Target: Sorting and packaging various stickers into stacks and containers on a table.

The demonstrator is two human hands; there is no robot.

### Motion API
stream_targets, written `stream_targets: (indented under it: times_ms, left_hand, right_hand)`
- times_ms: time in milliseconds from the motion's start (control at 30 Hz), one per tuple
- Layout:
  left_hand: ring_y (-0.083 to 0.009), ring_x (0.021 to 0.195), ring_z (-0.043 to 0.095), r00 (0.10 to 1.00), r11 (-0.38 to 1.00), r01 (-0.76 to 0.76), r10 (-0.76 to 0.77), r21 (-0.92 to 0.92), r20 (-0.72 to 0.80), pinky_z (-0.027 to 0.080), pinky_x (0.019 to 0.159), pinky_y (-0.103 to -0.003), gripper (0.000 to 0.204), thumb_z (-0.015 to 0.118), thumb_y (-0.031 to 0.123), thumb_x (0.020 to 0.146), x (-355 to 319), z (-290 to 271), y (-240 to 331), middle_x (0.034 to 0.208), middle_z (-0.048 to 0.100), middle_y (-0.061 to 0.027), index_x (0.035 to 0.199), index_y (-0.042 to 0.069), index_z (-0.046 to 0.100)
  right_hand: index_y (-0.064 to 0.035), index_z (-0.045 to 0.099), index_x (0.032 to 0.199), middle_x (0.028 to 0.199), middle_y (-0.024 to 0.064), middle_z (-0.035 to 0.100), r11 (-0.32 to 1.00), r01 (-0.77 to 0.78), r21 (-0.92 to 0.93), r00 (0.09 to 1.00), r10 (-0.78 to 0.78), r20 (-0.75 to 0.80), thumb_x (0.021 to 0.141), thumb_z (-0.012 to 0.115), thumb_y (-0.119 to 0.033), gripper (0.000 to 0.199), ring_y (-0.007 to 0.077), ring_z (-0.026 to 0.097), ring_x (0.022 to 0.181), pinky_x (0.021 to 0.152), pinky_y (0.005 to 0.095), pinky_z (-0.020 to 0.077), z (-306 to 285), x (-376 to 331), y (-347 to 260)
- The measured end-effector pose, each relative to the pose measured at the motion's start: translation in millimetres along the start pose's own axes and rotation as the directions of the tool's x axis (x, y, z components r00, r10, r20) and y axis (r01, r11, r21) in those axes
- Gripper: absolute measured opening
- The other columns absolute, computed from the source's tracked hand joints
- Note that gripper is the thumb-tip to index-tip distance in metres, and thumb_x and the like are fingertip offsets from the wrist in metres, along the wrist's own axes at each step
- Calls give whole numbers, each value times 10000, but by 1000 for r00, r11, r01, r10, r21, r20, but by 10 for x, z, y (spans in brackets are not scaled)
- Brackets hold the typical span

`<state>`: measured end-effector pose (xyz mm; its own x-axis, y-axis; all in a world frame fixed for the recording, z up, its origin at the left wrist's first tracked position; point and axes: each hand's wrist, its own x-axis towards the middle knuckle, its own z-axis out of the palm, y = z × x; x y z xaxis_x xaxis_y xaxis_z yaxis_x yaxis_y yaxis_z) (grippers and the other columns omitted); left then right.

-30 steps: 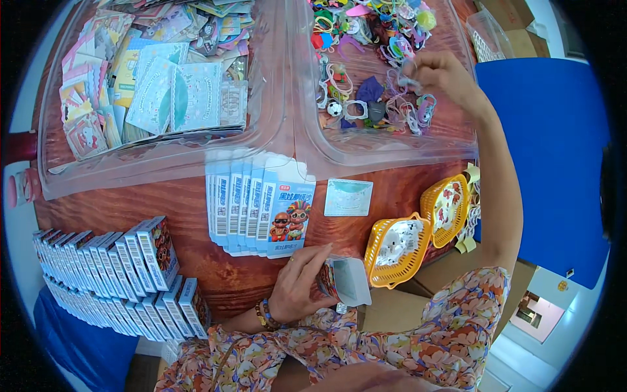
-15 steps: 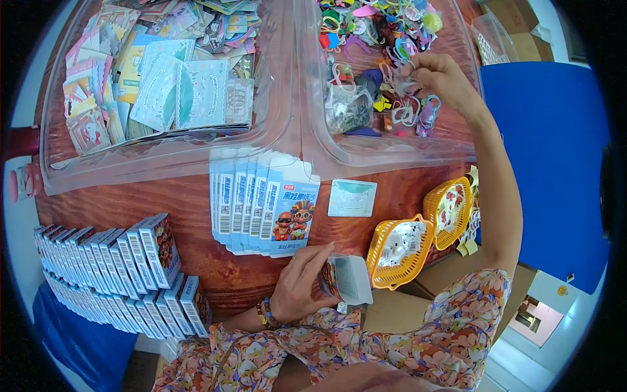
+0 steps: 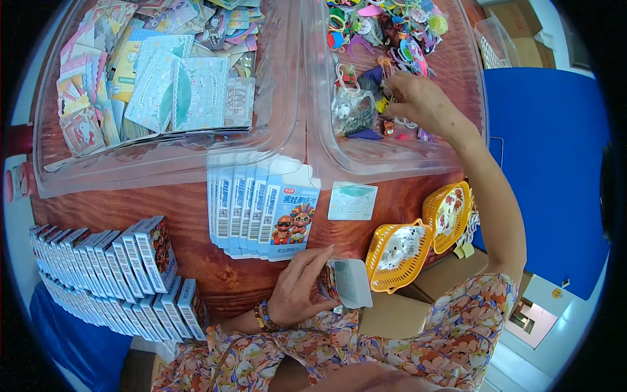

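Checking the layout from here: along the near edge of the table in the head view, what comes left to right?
Rows of small packed boxes → left hand holding an open small box → two yellow baskets.

Bare wood strip (image 3: 196, 215) between clear trays and table's near edge: main free lane.

Fan of flat blue cartons (image 3: 261, 209) blocks strip's middle, tucked under tray rims.

Small card (image 3: 352, 200) just right of fan, flat, no hindrance.

Rows of packed boxes (image 3: 111, 274) fill near-left corner.

Two yellow baskets (image 3: 418, 238) crowd near-right edge.

Left tray (image 3: 163, 163) packed with cards; right tray (image 3: 392, 163) packed with trinkets, some bare floor along near wall.

Narrow gap between trays.
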<state>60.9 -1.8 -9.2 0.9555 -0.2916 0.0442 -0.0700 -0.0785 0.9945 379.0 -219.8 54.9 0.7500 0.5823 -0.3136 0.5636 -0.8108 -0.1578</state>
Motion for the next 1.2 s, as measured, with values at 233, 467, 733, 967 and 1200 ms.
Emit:
stream_targets:
  times_ms: [233,467,733,967,1200]
  left_hand:
    - [-374,1159,560,1000,999,-8,9,39,-21,495,957,-442,983,901,210,638,13,1,29,1292,521,-211,1454,-37,413]
    - [-373,1147,567,997,996,-44,49,82,-62,498,950,-443,982,894,243,663,-29,27,18,1274,528,-213,1465,-33,400]
    - [-377,1167,560,997,991,-41,48,125,-53,491,965,-448,959,858,286,704,-34,40,2,1280,528,-211,1476,-27,384]
    - [-362,1172,562,990,985,-65,84,160,-114,487,975,-444,974,865,353,711,-33,83,-27,1273,532,-209,1474,-18,388]
    - [-356,1160,569,985,974,-125,145,189,-94,499,961,-429,976,881,342,708,-36,95,6,1269,537,-204,1474,-14,393]
  right_hand:
    - [-4,605,920,856,154,651,992,-104,-69,988,110,104,769,766,-154,267,322,645,810,736,423,506,-120,8,-28]
    - [8,613,843,741,68,617,885,-292,364,948,216,236,793,741,-125,191,166,609,672,613,323,483,22,-14,131]
    - [-19,657,857,779,31,662,768,-254,588,963,146,225,832,685,-88,78,100,616,666,587,255,487,-219,-210,217]
    - [-3,676,893,831,48,684,712,-192,676,975,217,49,876,673,-108,107,121,639,659,621,253,511,-585,-510,171]
    - [-4,697,881,706,31,640,878,-254,405,967,245,76,874,677,-123,120,106,595,597,556,274,472,-291,-403,70]
